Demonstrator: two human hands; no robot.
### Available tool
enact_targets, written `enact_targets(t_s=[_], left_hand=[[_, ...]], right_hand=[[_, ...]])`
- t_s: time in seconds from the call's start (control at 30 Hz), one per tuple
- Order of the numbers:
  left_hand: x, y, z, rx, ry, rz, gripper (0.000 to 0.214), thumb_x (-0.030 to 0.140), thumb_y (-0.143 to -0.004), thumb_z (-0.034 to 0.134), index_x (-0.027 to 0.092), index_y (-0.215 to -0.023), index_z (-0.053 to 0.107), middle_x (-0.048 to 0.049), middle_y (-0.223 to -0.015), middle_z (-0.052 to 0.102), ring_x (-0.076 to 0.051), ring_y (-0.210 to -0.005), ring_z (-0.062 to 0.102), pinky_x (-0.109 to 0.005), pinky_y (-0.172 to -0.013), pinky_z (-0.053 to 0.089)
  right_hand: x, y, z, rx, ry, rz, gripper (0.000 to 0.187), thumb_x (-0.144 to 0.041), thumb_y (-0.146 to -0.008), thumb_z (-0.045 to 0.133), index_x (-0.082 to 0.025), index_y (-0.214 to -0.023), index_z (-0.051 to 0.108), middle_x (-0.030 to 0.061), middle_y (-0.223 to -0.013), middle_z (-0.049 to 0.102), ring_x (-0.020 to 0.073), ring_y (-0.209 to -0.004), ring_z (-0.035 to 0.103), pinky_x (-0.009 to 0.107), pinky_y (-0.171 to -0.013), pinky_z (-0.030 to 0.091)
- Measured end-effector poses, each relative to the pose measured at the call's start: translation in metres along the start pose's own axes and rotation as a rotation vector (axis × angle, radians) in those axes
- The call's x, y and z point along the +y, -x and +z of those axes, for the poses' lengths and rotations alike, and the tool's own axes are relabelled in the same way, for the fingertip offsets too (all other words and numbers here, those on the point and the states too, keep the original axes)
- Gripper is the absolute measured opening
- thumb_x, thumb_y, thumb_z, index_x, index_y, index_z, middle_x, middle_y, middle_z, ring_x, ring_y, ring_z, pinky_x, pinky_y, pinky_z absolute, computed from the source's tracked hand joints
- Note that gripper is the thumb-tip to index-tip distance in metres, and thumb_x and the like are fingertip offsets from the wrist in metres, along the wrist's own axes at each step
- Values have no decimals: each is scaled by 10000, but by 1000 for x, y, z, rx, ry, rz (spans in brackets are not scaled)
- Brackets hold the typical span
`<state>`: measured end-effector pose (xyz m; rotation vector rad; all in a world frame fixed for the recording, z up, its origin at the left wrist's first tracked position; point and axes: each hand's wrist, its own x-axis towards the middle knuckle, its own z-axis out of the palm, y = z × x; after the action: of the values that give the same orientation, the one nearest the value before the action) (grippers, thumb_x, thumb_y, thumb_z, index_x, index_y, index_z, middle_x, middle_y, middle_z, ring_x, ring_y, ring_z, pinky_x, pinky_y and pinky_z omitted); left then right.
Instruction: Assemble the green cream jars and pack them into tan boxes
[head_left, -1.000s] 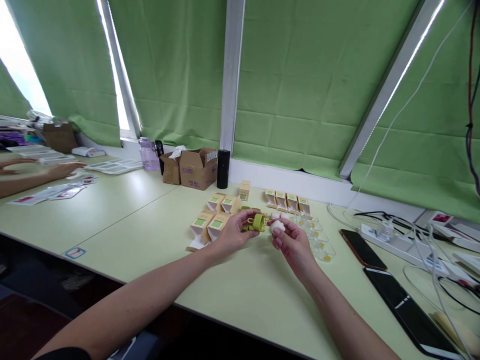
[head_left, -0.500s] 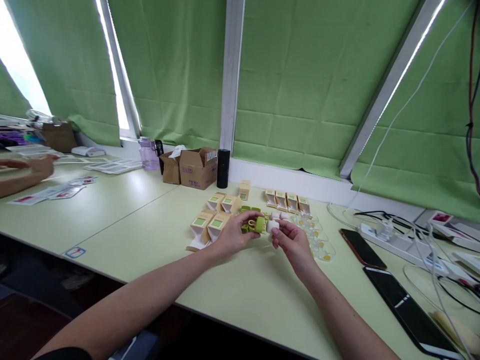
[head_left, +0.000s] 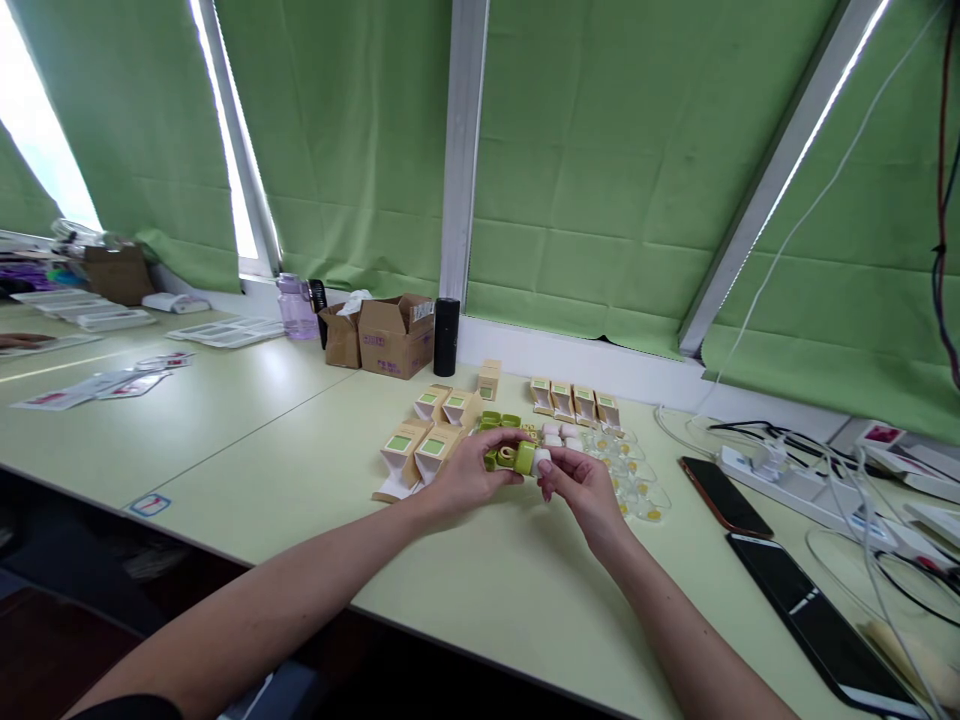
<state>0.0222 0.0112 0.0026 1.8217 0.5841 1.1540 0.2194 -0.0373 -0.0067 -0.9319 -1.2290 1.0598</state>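
Note:
My left hand (head_left: pixel 471 472) is closed on a small green cup-shaped part (head_left: pixel 525 457), held on its side just above the table. From the right, my right hand (head_left: pixel 583 492) pinches a white rounded piece (head_left: pixel 541 460) against the green part's end. How far the white piece goes in I cannot tell. Behind my fingers lie more green parts (head_left: pixel 510 420) and several white pieces (head_left: pixel 551 429). Clear plastic pieces with yellow centres (head_left: pixel 651 514) spread beside my right hand. Opened kraft boxes with green labels (head_left: pixel 401 443) stand left of my left hand.
More small boxes (head_left: pixel 562 400) line the back, near a black bottle (head_left: pixel 446 338) and a cardboard carton (head_left: pixel 397 338). Two phones (head_left: pixel 724 495) and a power strip (head_left: pixel 802 490) with cables lie at right. A co-worker's hand (head_left: pixel 22 341) shows at far left.
My right hand has brought the white piece left, up against the green part, where a gap showed before. The co-worker's hand has drawn back toward the left edge.

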Motion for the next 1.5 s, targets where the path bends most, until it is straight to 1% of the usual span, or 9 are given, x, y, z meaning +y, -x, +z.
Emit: enact_targets(t_s=[0.2, 0.53, 0.77, 0.93, 1.03, 1.17, 1.27, 1.43, 1.5], left_hand=[[1, 2, 1, 24, -61, -33, 487, 107, -715, 892, 221, -1175, 774, -86, -1173, 785, -288, -1115, 720, -413, -992, 576], [4, 4, 2, 28, -139, -4, 451, 117, -735, 885, 224, -1159, 777, -67, -1148, 794, -268, -1066, 733, -385, -958, 593], [4, 8, 5, 33, -195, -13, 467, 150, -781, 869, 205, -1228, 744, -82, -1206, 777, -267, -1109, 729, -393, -996, 601], [-1, 10, 7, 2, -288, 140, 497, 164, -909, 762, 222, -1393, 664, -125, -1370, 710, -289, -1236, 685, -456, -1085, 573], [-7, 11, 9, -26, -334, 244, 536, 185, -993, 661, 254, -1515, 562, -141, -1509, 600, -303, -1381, 594, -493, -1144, 545], [-11, 15, 13, -14, -413, 252, 654, 231, -1002, 661, 284, -1613, 434, -155, -1560, 464, -321, -1457, 504, -499, -1146, 560], [-10, 16, 16, 19, -444, 268, 674, 223, -1003, 656, 285, -1624, 399, -149, -1509, 474, -314, -1441, 506, -497, -1165, 544], [-8, 15, 15, 35, -365, 331, 518, 198, -1039, 583, 257, -1541, 469, -149, -1421, 558, -283, -1294, 601, -445, -1069, 584], [-7, 14, 14, 30, -319, 332, 466, 207, -1055, 552, 246, -1516, 495, -157, -1428, 561, -289, -1319, 589, -441, -1067, 579]], right_hand=[[0, 2, 4, 13, 1, -12, 495, -603, -688, 939, -193, -935, 814, 16, -630, 681, 160, -556, 577, 319, -548, 530], [0, 3, 6, 16, 49, -50, 513, -643, -752, 884, -188, -981, 818, 16, -652, 684, 156, -558, 573, 313, -549, 520], [4, 4, 9, 60, 66, -68, 551, -662, -766, 861, -169, -1001, 792, 11, -654, 690, 155, -551, 597, 309, -529, 553], [8, 4, 10, 114, 19, -119, 578, -605, -778, 882, -190, -1155, 741, -4, -676, 708, 171, -592, 656, 301, -519, 585], [10, 4, 10, 134, 6, -133, 532, -594, -780, 887, -184, -1087, 742, 21, -726, 737, 185, -636, 694, 299, -512, 597], [9, 6, 14, 150, -13, -145, 496, -582, -791, 886, -188, -1039, 716, 24, -761, 758, 166, -597, 683, 296, -501, 599], [9, 7, 18, 163, -24, -148, 503, -596, -775, 894, -198, -1000, 682, 24, -763, 765, 171, -593, 689, 291, -484, 588], [9, 10, 20, 156, 44, -167, 488, -614, -791, 873, -208, -936, 644, 26, -745, 750, 172, -616, 683, 271, -493, 556], [8, 12, 18, 156, 128, -203, 449, -598, -829, 847, -206, -938, 657, 34, -791, 749, 166, -654, 680, 268, -529, 559]])
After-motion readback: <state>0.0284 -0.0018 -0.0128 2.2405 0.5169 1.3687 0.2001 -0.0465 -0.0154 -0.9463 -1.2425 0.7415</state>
